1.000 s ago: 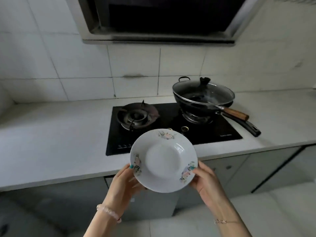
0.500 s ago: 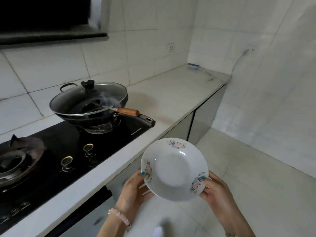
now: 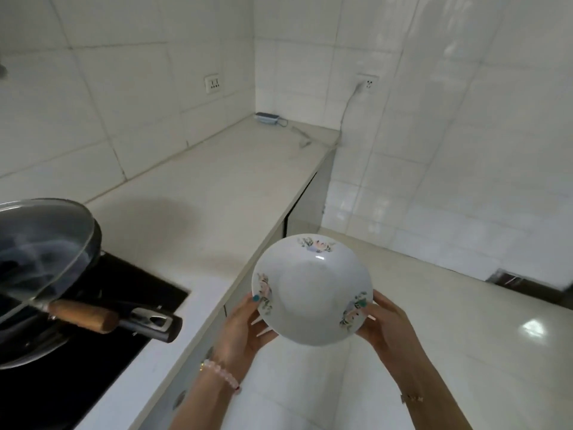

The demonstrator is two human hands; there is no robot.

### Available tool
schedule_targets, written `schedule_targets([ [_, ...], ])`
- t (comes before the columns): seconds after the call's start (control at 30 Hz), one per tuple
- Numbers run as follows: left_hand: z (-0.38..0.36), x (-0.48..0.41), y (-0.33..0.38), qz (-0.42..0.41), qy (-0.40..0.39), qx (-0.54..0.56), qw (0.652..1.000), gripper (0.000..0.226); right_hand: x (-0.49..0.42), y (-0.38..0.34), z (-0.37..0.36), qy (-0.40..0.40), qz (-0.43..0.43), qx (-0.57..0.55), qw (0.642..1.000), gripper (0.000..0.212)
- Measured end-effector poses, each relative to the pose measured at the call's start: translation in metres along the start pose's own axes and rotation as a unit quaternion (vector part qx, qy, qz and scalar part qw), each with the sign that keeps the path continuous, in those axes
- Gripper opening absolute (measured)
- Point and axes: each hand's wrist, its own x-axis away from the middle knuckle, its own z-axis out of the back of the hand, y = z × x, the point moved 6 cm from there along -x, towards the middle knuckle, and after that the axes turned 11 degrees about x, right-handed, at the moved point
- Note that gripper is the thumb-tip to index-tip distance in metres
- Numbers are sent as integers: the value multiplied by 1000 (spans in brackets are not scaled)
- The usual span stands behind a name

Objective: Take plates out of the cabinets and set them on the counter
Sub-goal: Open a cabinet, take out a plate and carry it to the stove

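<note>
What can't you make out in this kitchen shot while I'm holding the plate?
Wok, head view: cut off by the left edge; its contents are blurred behind the hazy glass lid.
Left hand and right hand, head view: fingers hidden under the plate.
Device in the counter corner: too small to identify.
Cabinets: fronts mostly hidden beneath the counter edge.

No legible text or labels anywhere.

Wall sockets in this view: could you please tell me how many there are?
2. One socket is on the back wall above the counter; the other, with a cable plugged in, is on the adjoining wall. More may be hidden.
</note>
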Motion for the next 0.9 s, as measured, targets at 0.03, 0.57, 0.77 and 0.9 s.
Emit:
schedule_targets([
  [0.03, -5, -13, 3, 1, -3, 2, 1000, 24, -11, -4, 1, 5, 1, -2, 1000, 37],
  [0.57, -7, -152, 80, -94, 92, 52, 990, 18, -219, -45, -68, -125, -27, 20, 992, 36],
  [0.77, 2, -196, 116, -170, 183, 96, 963, 23, -325, -61, -129, -247, -56, 44, 966, 40],
  [0.9, 5, -217, 136, -208, 240, 138, 938, 20, -380, -70, -171, -320, -78, 63, 942, 38],
])
